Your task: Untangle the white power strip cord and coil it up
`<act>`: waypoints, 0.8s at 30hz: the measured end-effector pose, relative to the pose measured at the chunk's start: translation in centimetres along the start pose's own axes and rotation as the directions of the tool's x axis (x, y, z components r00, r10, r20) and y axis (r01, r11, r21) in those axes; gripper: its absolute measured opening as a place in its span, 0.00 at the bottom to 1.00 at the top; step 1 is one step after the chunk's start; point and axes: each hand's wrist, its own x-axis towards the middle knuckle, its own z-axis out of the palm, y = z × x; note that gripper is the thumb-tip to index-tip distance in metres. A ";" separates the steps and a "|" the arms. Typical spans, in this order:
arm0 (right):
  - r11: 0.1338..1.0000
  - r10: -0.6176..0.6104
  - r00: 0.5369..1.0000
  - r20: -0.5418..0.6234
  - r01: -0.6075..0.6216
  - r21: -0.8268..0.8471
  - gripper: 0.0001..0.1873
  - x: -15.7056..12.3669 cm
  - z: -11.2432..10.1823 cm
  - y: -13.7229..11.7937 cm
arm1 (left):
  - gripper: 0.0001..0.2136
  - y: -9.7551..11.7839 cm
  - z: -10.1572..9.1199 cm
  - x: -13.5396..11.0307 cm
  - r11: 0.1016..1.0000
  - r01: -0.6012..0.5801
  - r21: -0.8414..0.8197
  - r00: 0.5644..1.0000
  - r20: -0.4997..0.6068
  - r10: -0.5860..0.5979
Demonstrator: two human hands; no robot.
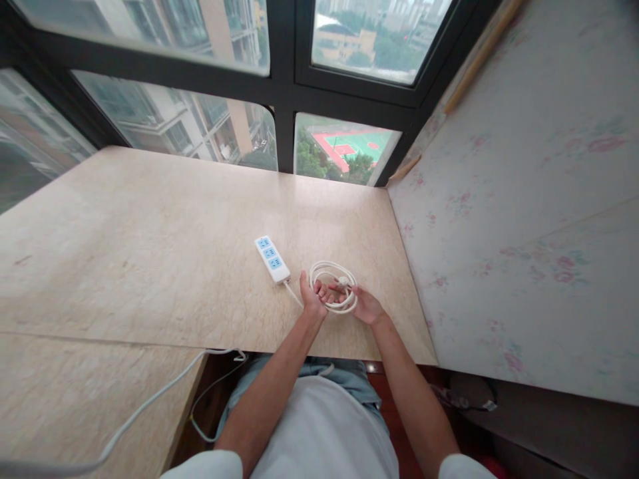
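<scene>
A white power strip (272, 258) with blue sockets lies on the beige marble sill (150, 253). Its white cord is wound into a coil (333, 273) just right of it. My left hand (312, 299) grips the near left side of the coil, fingers curled round the loops. On the coil's near right side my right hand (363, 304) pinches the cord, close to the plug end (343, 282), which lies inside the loop. Both hands rest on the sill near its front edge.
Dark-framed windows (279, 86) rise behind the sill. A floral-papered wall (524, 219) bounds it on the right. Another white cable (150, 399) runs off the lower left slab and hangs down by my legs.
</scene>
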 end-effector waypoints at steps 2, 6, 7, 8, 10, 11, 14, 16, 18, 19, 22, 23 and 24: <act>0.999 -0.046 0.999 -0.025 0.046 -0.002 0.21 -0.1 0.2 0.3 | 0.30 0.0 -0.3 0.2 1.000 0.003 -0.002 1.000 -0.008 -0.003; 0.988 -0.151 0.979 -0.136 0.149 -0.030 0.20 0.1 0.7 0.1 | 0.29 0.1 -1.1 0.3 0.999 -0.009 -0.037 0.998 0.065 0.011; 0.988 -0.157 0.974 -0.161 0.153 -0.039 0.20 0.1 0.8 -0.1 | 0.29 0.2 -1.3 0.2 0.999 -0.006 -0.035 0.996 0.090 0.009; 0.988 -0.155 0.971 -0.180 0.150 -0.043 0.20 0.1 0.9 -0.3 | 0.29 0.4 -1.6 0.1 1.000 0.003 -0.021 0.993 0.118 0.000; 0.989 -0.145 0.969 -0.199 0.139 -0.044 0.21 0.0 1.1 -0.7 | 0.26 0.9 -1.9 -0.3 0.998 0.035 0.045 0.983 0.177 -0.043; 0.990 -0.139 0.970 -0.198 0.133 -0.045 0.22 -0.1 1.1 -0.9 | 0.24 1.3 -2.1 -0.6 0.995 0.050 0.088 0.976 0.205 -0.067; 0.991 -0.129 0.975 -0.183 0.119 -0.066 0.22 -0.2 1.5 -1.4 | 0.22 2.2 -2.4 -1.2 0.981 0.072 0.179 0.961 0.252 -0.116; 0.991 -0.122 0.977 -0.175 0.111 -0.073 0.20 -0.2 1.8 -1.7 | 0.21 2.9 -2.4 -1.4 0.975 0.091 0.204 0.961 0.237 -0.139; 0.991 -0.114 0.980 -0.162 0.101 -0.086 0.17 -0.2 2.1 -2.0 | 0.21 3.7 -2.3 -1.3 0.956 0.150 0.252 0.957 0.205 -0.204; 0.990 -0.108 0.982 -0.152 0.093 -0.102 0.16 -0.1 2.3 -2.2 | 0.21 4.2 -2.3 -1.1 0.939 0.185 0.291 0.950 0.190 -0.246; 0.984 -0.062 0.990 -0.128 0.039 -0.176 0.16 -0.1 2.4 -2.6 | 0.19 5.2 -2.0 -0.4 0.864 0.252 0.436 0.915 0.182 -0.359; 0.980 -0.041 0.991 -0.126 0.016 -0.196 0.16 -0.1 2.4 -2.7 | 0.17 5.4 -1.9 -0.1 0.840 0.253 0.480 0.907 0.185 -0.379; 0.978 -0.021 0.992 -0.127 -0.007 -0.210 0.17 -0.1 2.4 -2.8 | 0.14 5.5 -1.8 0.1 0.818 0.242 0.522 0.903 0.187 -0.387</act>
